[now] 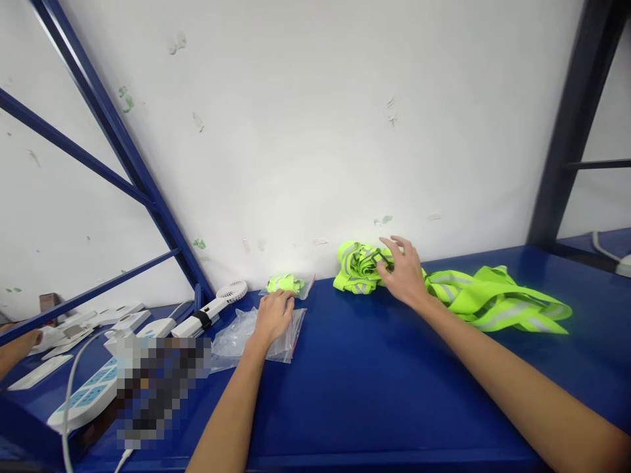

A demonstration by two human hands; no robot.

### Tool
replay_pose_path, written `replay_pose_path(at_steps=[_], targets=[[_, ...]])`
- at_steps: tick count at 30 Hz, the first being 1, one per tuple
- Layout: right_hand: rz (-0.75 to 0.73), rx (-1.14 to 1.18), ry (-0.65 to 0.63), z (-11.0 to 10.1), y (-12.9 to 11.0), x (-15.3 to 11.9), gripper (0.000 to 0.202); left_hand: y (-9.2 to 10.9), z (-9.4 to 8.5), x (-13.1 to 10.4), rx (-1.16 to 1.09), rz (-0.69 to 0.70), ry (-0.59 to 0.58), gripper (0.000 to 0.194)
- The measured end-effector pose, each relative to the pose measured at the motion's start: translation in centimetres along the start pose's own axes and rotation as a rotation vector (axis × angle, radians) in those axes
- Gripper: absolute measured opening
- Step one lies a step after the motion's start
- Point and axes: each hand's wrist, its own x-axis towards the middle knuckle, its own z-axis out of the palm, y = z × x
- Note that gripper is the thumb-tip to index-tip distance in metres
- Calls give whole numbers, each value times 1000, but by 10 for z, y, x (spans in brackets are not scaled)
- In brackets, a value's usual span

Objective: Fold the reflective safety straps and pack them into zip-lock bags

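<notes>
My left hand (273, 318) rests on clear zip bags (236, 338), its fingers lying over the plastic and apart. Just beyond its fingertips, a small clear bag holding a folded neon-yellow strap (286, 283) lies against the wall. My right hand (404, 272) is at the right side of a rolled bundle of neon-yellow reflective straps (357, 266). Its thumb and fingers are spread around a dark buckle on the bundle, without closing on it. Behind my right forearm, a loose heap of the same reflective strap (493, 302) spreads over the blue tabletop (340, 387).
At left lie a white handheld fan (217, 307), a white power strip (91, 397) with cables, and several white boxes (131, 322). A blue metal frame (142, 164) rises at left, a dark post (562, 131) at right. Another person's hand (22, 345) shows at far left.
</notes>
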Motion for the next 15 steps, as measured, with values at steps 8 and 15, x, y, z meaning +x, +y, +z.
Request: replay_pose_path(at_steps=[8, 15], targets=[[-1, 41, -197, 18, 4, -7, 25, 41, -11, -5, 51, 148, 262, 29], [153, 434, 35, -3, -35, -6, 25, 65, -1, -11, -78, 277, 223, 38]])
